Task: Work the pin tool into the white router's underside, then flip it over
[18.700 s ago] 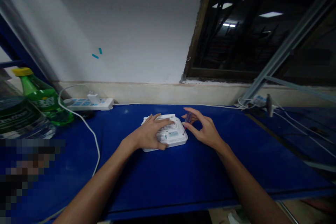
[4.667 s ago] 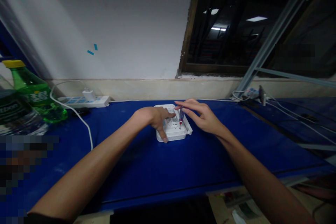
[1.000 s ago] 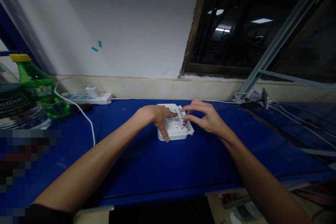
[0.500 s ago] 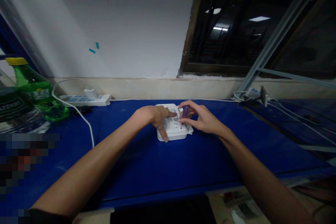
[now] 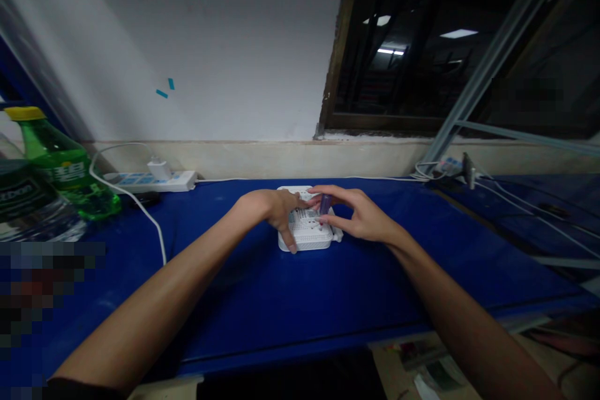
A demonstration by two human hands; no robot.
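Note:
A white box with a perforated top [image 5: 309, 240], perhaps a router, lies on the blue table. My left hand [image 5: 280, 209] holds it from the left, thumb at the near left edge and fingers stretched over the top. Between the thumb and fingers of my right hand [image 5: 359, 215] is an upright screwdriver with a purple handle [image 5: 325, 203], just above the right part of the box. The screwdriver's tip is too small to make out, so I cannot tell whether it touches the box. A white piece [image 5: 337, 235] juts from the box's right side.
A green bottle with a yellow cap [image 5: 60, 165] and a clear bottle [image 5: 32, 200] stand at the left. Behind them a power strip [image 5: 180, 181] bears a white charger [image 5: 159, 169], whose cable [image 5: 149, 211] crosses the table. A metal frame [image 5: 469, 109] stands at the right.
My right hand has shifted slightly left over the box, and the purple handle now stands more upright. My left hand keeps its place on the box. The whole view has shifted a little.

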